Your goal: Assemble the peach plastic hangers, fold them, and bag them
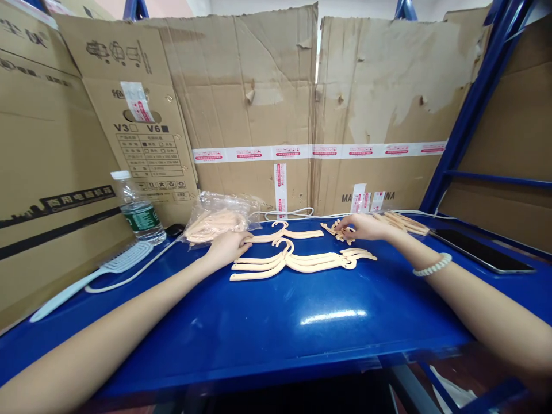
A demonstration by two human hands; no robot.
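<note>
My left hand (227, 248) is closed, thumb and fingers on the left end of the farther beige clothes hanger (304, 234), which lies on the blue table. Nearer to me, several similar beige hangers (261, 265) lie nested together, hooks toward the back, with curved pieces (359, 253) at their right end. To the right, my right hand (364, 226) reaches down into a small pile of beige hook-like pieces (330, 229), fingertips pinched; what they grip is too small to make out. A pale beaded bracelet (432, 266) circles my right wrist.
A clear bag (215, 224) of beige parts lies behind my left hand. Left stand a water bottle (138, 210) and a pale hairbrush (125, 257). More beige strips (405, 223) and a dark tablet-like device (483, 250) lie right. Cardboard sheets (245, 86) wall the back.
</note>
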